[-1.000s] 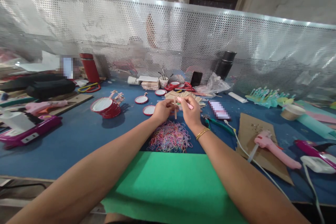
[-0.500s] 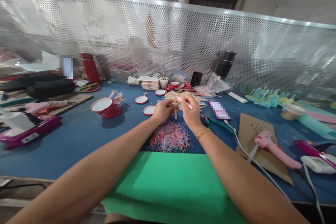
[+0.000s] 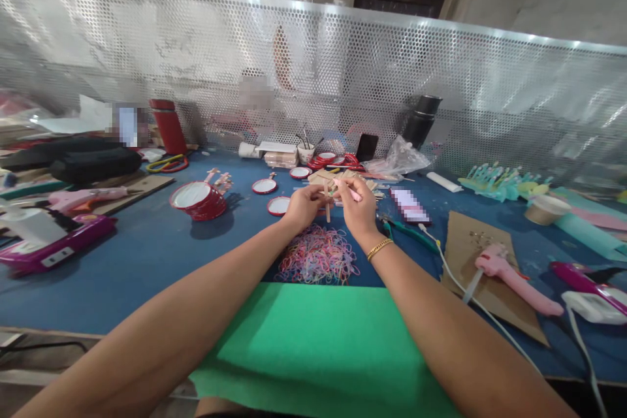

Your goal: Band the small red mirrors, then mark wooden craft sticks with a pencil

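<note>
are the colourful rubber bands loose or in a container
Loose: the rubber bands lie in a tangled heap on the blue tabletop, no container visible.

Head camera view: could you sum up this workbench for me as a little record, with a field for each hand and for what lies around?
Left hand: the hand pinches a thin strip in its fingers
Right hand: the hand grips a pink pen-like tool
Just below hands: pile of colourful bands
Between forearms: green sheet
Left side: stack of red-rimmed discs
Right side: pink glue gun, partly over brown cardboard
Back: perforated metal panel
</note>
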`<state>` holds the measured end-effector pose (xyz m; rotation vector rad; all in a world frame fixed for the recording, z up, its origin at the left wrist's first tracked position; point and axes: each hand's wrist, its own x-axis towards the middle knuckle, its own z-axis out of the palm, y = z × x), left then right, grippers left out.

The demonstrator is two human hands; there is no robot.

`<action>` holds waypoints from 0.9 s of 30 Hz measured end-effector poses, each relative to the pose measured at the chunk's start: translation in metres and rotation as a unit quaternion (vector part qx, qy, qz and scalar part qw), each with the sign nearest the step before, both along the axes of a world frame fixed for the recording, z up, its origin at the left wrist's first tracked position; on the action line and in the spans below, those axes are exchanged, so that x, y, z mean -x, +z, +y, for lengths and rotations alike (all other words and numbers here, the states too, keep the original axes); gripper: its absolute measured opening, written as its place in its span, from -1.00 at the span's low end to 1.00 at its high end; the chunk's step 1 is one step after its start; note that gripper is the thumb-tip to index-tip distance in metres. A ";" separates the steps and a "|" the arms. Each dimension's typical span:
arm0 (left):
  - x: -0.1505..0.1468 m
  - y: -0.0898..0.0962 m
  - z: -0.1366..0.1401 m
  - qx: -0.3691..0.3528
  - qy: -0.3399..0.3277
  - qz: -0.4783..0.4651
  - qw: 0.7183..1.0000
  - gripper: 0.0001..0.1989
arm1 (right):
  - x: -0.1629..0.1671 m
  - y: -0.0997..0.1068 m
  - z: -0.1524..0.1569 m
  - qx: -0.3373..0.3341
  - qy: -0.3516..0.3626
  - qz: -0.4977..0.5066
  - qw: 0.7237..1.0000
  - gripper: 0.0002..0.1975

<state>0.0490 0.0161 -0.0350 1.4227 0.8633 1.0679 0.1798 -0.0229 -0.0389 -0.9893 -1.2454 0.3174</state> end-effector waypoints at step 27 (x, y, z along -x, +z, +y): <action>0.002 -0.002 0.001 -0.016 -0.006 0.007 1.000 -0.64 | 0.005 0.000 -0.004 -0.014 -0.023 -0.039 0.999 -0.83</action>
